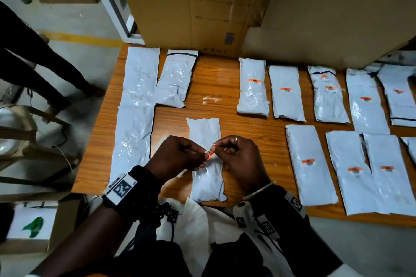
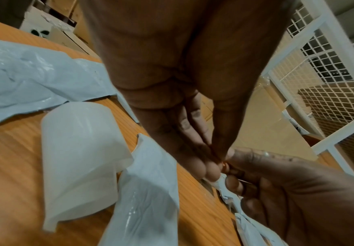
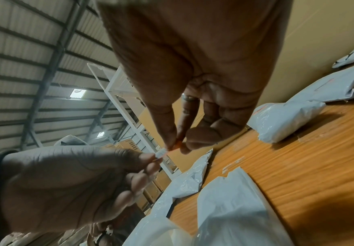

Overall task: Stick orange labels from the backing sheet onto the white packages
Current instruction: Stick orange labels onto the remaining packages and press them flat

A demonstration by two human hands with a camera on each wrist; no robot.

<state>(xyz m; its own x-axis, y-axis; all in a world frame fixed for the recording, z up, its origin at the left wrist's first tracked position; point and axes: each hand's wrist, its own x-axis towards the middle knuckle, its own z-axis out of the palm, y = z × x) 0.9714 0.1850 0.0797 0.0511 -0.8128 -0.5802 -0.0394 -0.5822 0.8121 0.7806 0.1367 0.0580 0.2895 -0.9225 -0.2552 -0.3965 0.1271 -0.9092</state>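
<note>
Left hand (image 1: 177,155) and right hand (image 1: 242,155) fingers pinching one orange label (image 1: 209,153), above one unlabelled white package (image 1: 206,177)

Orange barcoded label (image 1: 209,153), white packages (image 1: 206,159), wood-grain table (image 1: 247,132).

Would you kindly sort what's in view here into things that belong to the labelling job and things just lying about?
Job:
- orange label, pinched by left hand and right hand
- unlabelled package
- labelled packages
- backing sheet

Lying about:
- cardboard box
- tape scrap
- wire rack
</note>
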